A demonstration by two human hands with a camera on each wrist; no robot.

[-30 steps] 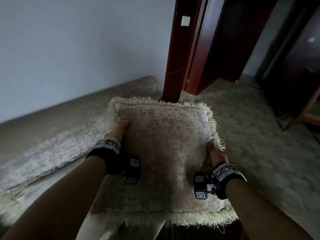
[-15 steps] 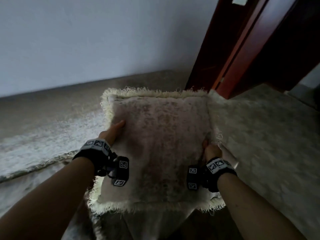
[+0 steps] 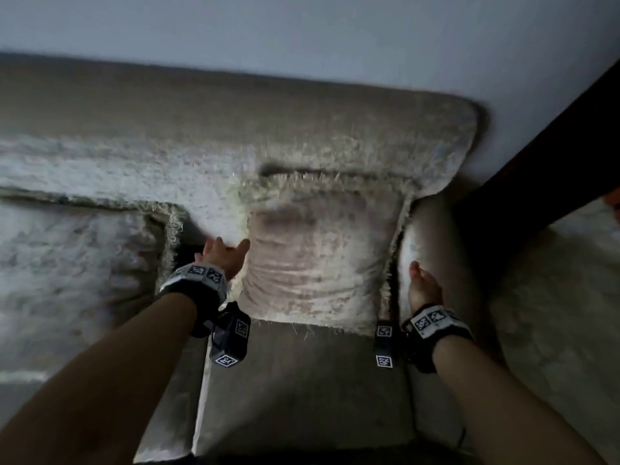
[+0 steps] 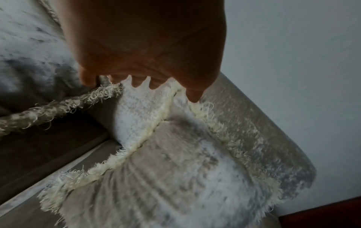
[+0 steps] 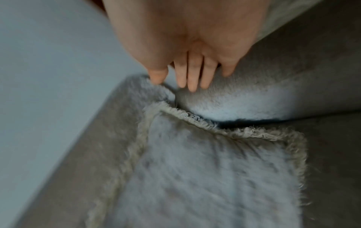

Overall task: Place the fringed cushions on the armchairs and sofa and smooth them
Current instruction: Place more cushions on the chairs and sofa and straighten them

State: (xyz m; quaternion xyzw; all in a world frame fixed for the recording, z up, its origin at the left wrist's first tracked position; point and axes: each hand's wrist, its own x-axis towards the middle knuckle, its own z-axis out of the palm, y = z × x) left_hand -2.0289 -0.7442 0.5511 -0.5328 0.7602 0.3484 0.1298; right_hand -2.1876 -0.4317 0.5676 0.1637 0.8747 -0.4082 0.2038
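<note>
Leaning against the sofa backrest at its right end, the fringed cushion could be left slumped or creased if the hands were withdrawn without smoothing, since its face is seen rippled with horizontal folds. It is wedged between a larger throw pillow on the left and the padded armrest on the right. Pale, mottled fabric and a cream fringe are shown. The left hand is held with fingers straight and apart beside the cushion's left edge; the right hand is laid flat, fingers together, on the armrest.
</note>
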